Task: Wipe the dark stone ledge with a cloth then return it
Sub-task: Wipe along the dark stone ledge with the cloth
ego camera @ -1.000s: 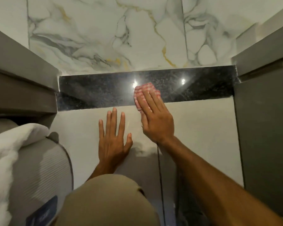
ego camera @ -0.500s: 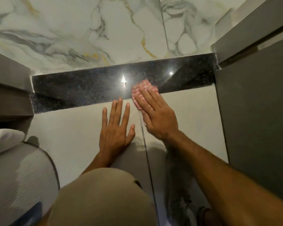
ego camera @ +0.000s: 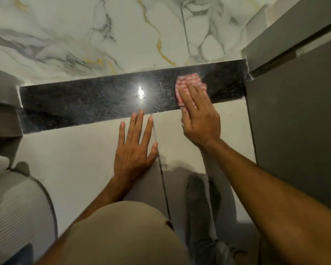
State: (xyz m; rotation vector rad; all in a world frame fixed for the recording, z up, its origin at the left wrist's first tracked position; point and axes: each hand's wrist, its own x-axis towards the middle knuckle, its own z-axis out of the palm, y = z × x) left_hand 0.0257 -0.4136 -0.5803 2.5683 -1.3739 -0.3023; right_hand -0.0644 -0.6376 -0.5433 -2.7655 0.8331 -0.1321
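Note:
The dark stone ledge (ego camera: 80,104) is a glossy black speckled strip running left to right between the marble wall and a pale tiled face. A pink-and-white checked cloth (ego camera: 187,81) lies on its right part, pressed flat under the fingers of my right hand (ego camera: 197,113). My left hand (ego camera: 136,148) rests open and flat on the pale tile just below the ledge, fingertips touching the ledge's near edge. Most of the cloth is hidden under my right fingers.
A white marble wall (ego camera: 122,35) with grey and gold veins rises behind the ledge. Grey panels (ego camera: 294,121) close off the right side and a grey block (ego camera: 2,111) the left. A ribbed grey-white object (ego camera: 15,207) stands at lower left. My knee (ego camera: 122,236) fills the bottom.
My right hand has slid the cloth rightwards along the ledge, towards the grey panel. My left hand stays planted on the tile. The camera has shifted, so the view has moved.

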